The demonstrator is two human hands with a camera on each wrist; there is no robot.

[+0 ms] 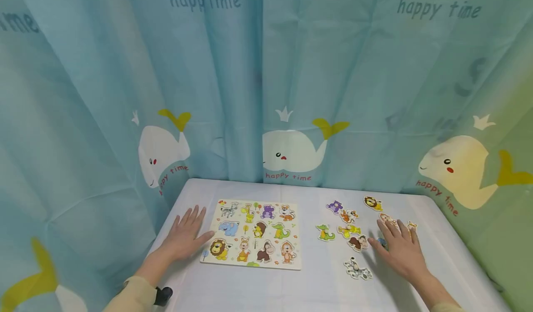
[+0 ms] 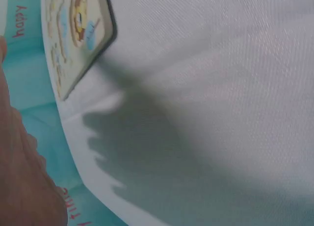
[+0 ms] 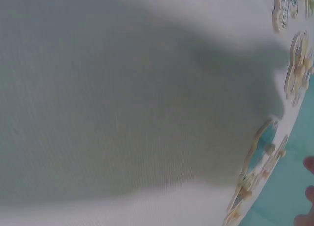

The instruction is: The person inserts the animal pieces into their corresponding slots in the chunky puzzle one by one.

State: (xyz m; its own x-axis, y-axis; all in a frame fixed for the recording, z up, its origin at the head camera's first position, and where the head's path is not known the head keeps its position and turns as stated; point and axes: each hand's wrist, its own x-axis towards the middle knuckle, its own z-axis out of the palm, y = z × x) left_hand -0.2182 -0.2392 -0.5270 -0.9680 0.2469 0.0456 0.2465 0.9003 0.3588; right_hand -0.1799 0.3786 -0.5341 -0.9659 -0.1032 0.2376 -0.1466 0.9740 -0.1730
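Note:
A flat animal puzzle board lies on the left half of the table, showing pictures such as a zebra, an elephant and a lion. My left hand is spread beside its left edge, thumb close to the board and holding nothing. Over the loose pieces on the right, my right hand is spread with fingers extended, partly hiding a blue piece. Around it lie a zebra piece, a gorilla piece, a crocodile piece and a lion piece.
A white cloth covers the table. More pieces lie farther back, among them a purple hippo piece and a tiger piece. A blue curtain with whale prints hangs right behind the table. Small knobs stick up from the pieces.

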